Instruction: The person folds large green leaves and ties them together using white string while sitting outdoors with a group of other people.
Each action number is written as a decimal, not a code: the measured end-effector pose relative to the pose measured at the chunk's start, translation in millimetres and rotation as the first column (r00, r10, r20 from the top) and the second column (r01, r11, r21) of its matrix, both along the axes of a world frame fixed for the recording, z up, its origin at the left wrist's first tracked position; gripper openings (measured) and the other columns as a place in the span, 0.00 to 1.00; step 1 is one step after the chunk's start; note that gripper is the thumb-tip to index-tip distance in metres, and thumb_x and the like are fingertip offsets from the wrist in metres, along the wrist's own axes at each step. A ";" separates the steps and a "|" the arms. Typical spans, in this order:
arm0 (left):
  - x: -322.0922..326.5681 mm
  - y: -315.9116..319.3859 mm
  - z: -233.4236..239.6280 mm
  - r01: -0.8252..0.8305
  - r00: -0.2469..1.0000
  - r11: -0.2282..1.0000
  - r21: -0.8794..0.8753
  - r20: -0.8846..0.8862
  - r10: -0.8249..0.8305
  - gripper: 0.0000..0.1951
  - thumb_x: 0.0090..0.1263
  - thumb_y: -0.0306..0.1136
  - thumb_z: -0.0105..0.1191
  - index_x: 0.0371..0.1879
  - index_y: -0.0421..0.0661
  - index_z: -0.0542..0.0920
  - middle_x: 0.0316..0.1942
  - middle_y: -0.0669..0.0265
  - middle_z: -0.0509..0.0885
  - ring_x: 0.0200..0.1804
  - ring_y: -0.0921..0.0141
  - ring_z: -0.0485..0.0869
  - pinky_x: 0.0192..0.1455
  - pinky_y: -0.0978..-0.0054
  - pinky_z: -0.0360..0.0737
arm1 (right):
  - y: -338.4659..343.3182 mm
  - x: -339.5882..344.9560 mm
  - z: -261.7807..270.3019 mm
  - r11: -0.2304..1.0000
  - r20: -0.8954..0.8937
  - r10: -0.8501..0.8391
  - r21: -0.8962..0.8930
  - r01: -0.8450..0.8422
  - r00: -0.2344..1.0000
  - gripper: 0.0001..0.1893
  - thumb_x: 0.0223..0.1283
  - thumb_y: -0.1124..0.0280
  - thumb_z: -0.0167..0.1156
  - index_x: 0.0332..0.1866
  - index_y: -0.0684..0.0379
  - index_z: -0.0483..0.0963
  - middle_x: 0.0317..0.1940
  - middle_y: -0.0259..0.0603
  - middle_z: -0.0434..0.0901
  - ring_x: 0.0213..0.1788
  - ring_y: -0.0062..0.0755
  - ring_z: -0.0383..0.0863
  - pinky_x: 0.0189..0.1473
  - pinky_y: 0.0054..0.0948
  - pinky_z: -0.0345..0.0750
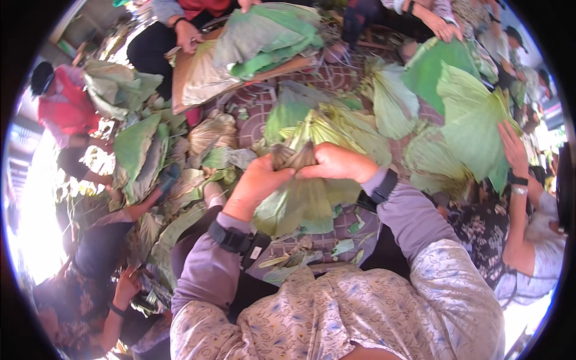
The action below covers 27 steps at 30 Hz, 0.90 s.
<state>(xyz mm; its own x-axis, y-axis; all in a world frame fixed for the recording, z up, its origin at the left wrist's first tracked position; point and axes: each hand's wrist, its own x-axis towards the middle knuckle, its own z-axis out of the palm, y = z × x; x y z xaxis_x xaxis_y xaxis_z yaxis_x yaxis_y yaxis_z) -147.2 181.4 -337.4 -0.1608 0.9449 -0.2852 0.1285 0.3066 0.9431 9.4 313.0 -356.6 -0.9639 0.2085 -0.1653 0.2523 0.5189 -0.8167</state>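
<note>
Both of my hands meet in front of me at a folded, dried lotus leaf (310,198). My left hand (261,182) grips the brownish gathered top of this leaf from the left, and my right hand (342,163) pinches it from the right, the thumbs almost touching. Below the fingers the leaf hangs in pale green folds. Just beyond my hands lies a pile of yellow-green lotus leaves (330,128), with a darker green leaf (288,112) behind it. The fingertips are partly hidden by the leaf.
Co-workers sit all around, handling leaves. A stack of large leaves (265,38) rests on a wooden board (180,85) ahead. More leaves stand at the left (139,148) and right (472,117). Leaf scraps (344,246) lie on the patterned tile floor (252,121) near my feet.
</note>
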 end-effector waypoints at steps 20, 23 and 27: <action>32.4 -18.0 -13.3 0.300 0.904 0.933 -0.199 -0.253 -0.344 0.14 0.51 0.35 0.53 0.31 0.37 0.77 0.25 0.47 0.77 0.33 0.52 0.77 0.37 0.63 0.73 | 127.5 21.7 -173.3 0.818 0.435 -0.569 0.209 0.536 0.698 0.21 0.44 0.57 0.62 0.43 0.58 0.71 0.36 0.40 0.77 0.39 0.31 0.76 0.38 0.28 0.72; 23.5 -19.4 -13.7 0.172 0.958 0.973 -0.156 -0.203 -0.202 0.14 0.51 0.35 0.53 0.31 0.36 0.77 0.25 0.46 0.76 0.32 0.52 0.77 0.36 0.64 0.73 | 105.4 2.1 -192.7 0.697 0.343 -0.705 0.499 0.515 0.621 0.29 0.42 0.59 0.63 0.52 0.56 0.65 0.44 0.48 0.72 0.50 0.42 0.72 0.50 0.34 0.70; 19.0 -24.5 1.2 0.064 0.980 0.978 -0.197 -0.172 -0.099 0.15 0.52 0.34 0.53 0.34 0.35 0.77 0.25 0.46 0.77 0.30 0.53 0.77 0.35 0.68 0.73 | 87.6 -3.8 -195.8 0.625 0.305 -0.756 0.598 0.502 0.579 0.22 0.41 0.61 0.63 0.42 0.55 0.67 0.43 0.45 0.71 0.48 0.44 0.72 0.45 0.39 0.71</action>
